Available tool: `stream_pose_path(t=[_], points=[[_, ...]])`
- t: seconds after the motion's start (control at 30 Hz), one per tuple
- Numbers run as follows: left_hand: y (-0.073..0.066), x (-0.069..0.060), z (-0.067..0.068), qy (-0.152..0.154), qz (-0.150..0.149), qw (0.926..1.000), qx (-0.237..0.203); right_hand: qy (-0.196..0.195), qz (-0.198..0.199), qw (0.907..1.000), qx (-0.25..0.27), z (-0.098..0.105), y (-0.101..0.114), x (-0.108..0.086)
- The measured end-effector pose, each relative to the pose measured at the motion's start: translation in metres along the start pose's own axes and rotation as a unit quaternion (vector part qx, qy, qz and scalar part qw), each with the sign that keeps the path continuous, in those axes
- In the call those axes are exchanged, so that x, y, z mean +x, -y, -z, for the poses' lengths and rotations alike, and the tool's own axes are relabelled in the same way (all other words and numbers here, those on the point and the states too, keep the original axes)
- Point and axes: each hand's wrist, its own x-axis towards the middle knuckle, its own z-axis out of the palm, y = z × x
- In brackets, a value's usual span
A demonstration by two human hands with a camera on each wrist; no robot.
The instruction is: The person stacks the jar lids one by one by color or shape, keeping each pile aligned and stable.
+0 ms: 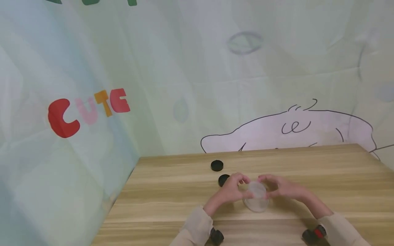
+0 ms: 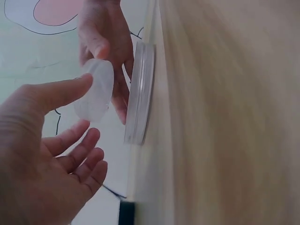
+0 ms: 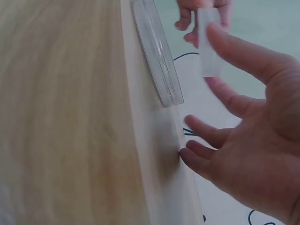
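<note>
A small translucent round piece (image 1: 257,188) (image 2: 97,91) (image 3: 208,51) is held up between both hands. The left hand (image 1: 231,190) (image 2: 51,145) pinches its left side with thumb and index finger, the other fingers loosely bent. From the right, the right hand (image 1: 287,189) (image 3: 262,122) pinches it the same way, remaining fingers spread. Just under the piece, a wider clear round dish (image 1: 257,205) (image 2: 140,93) (image 3: 158,54) lies flat on the wooden table, not touched by either hand.
Two black round lids lie beyond the left hand, one farther back (image 1: 217,165) and one nearer (image 1: 223,179), partly covered by that hand. The wooden table (image 1: 147,205) ends at a printed cloth backdrop (image 1: 172,68).
</note>
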Motion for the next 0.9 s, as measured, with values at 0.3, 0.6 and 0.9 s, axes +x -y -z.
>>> stream_pose_path(t=[0.3, 0.6, 0.9], points=[[0.004, -0.003, -0.014, 0.036, 0.038, 0.9987, 0.003, 0.029, -0.021, 0.9991, -0.022, -0.003, -0.005, -0.003], [0.011, -0.006, -0.016, 0.037, 0.048, 0.9981, -0.002, 0.026, -0.015, 0.9991, -0.029, -0.011, -0.008, -0.002], [0.015, -0.006, -0.020, 0.024, 0.052, 0.9982, -0.017, 0.014, -0.015, 0.9996, -0.017, -0.011, -0.010, -0.002]])
